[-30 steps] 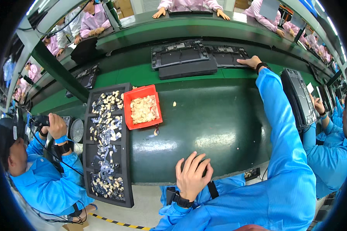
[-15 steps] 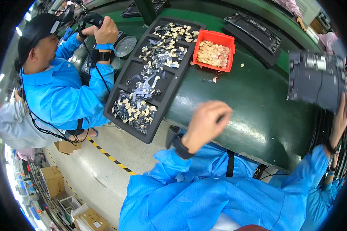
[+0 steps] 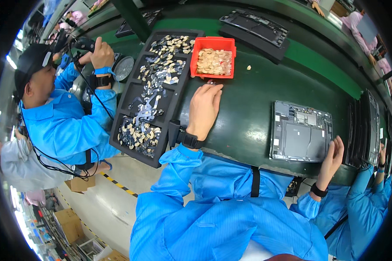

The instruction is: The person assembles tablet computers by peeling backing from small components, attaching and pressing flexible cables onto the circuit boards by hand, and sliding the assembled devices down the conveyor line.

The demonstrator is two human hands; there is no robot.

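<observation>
My left hand [image 3: 203,108] is at the table just below a red bin [image 3: 235,61] of small pale curved pieces. Its fingers are drawn together, pointing away from me, at a small dark bit on the tabletop. What they pinch, if anything, is hidden. An opened laptop base [image 3: 298,135] with its inner boards and dark battery panels showing lies on the table in front of me to the right. My right hand [image 3: 331,160] is closed at its near right corner, fingers along the right edge.
A black compartment tray [image 3: 172,102] of small dark and cream parts lies left of the bin. Another laptop base [image 3: 257,28] rests on black foam at the back. Several dark panels [image 3: 363,126] stand at the right. A co-worker in blue [image 3: 69,104] works at the left.
My right hand has brought the laptop base from the far right down onto the table before me. My left hand has moved left and away from me, toward the red bin.
</observation>
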